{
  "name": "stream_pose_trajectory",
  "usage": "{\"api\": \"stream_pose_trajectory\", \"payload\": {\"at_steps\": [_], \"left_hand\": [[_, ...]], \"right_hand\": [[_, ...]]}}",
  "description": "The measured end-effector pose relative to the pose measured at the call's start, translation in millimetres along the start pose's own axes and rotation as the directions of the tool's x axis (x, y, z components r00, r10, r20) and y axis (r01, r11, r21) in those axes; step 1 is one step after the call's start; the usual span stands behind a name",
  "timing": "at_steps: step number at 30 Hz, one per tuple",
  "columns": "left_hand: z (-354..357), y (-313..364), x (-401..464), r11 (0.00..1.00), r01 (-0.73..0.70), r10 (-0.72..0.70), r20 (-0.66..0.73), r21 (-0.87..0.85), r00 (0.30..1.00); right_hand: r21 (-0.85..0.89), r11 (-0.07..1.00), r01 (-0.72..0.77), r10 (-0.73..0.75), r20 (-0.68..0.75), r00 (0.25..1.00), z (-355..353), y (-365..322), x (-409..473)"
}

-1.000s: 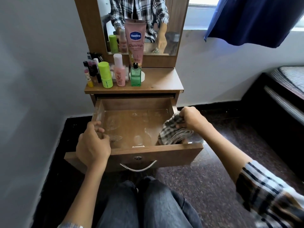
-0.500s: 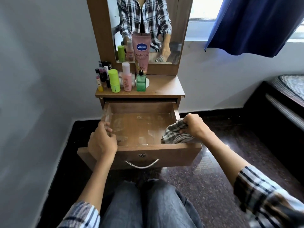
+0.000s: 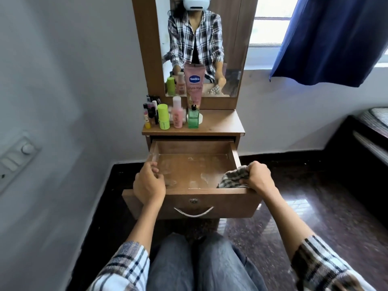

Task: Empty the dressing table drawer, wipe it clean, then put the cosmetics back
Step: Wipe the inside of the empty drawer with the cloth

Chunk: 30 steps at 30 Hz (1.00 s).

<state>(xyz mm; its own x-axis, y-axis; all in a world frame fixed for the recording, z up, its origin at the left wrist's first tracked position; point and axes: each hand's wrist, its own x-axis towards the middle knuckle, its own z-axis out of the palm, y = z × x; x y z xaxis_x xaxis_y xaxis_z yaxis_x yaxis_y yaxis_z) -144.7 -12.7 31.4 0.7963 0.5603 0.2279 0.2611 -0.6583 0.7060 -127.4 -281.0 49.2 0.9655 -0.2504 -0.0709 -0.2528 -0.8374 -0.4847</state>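
Since earlier frame, right hand (image 3: 259, 177) barely shifted, clutched checked cloth (image 3: 232, 179) at near right corner of drawer (image 3: 193, 198). Dusty floor lay leftward. Left hand (image 3: 149, 183) curled on left wall. Cosmetics (image 3: 170, 115) on tabletop.

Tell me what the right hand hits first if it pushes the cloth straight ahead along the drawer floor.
Most likely the drawer's back wall. The right hand grips the checked cloth in the near right corner, beside the right side wall; the stained floor ahead looks bare, though drifting right would scrape that side wall.
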Motion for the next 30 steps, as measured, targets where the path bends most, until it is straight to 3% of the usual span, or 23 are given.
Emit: {"api": "stream_pose_trajectory", "payload": {"at_steps": [7, 14, 23, 26, 30], "left_hand": [[-13, -5, -16, 0.997, -0.050, 0.046, -0.069, -0.060, 0.997], [-20, -21, -10, 0.994, -0.072, 0.062, -0.123, -0.081, 0.990], [-18, -40, -11, 0.987, -0.009, -0.008, -0.108, -0.159, 0.994], [-16, -44, -10, 0.986, -0.016, 0.002, -0.083, -0.168, 0.997], [-15, -46, -10, 0.990, -0.005, -0.005, -0.071, -0.140, 0.997]], "right_hand": [[0.061, 0.995, -0.082, 0.085, -0.048, 0.995, -2, -11, -9], [0.245, 0.968, -0.057, 0.117, -0.238, 0.964, 9, -61, 12], [0.327, 0.928, 0.180, -0.132, -0.163, 0.978, 79, -182, 47], [0.246, 0.927, 0.284, -0.258, -0.132, 0.957, 103, -219, 49], [0.014, 0.900, 0.435, -0.435, -0.020, 0.900, 125, -247, 43]]}}
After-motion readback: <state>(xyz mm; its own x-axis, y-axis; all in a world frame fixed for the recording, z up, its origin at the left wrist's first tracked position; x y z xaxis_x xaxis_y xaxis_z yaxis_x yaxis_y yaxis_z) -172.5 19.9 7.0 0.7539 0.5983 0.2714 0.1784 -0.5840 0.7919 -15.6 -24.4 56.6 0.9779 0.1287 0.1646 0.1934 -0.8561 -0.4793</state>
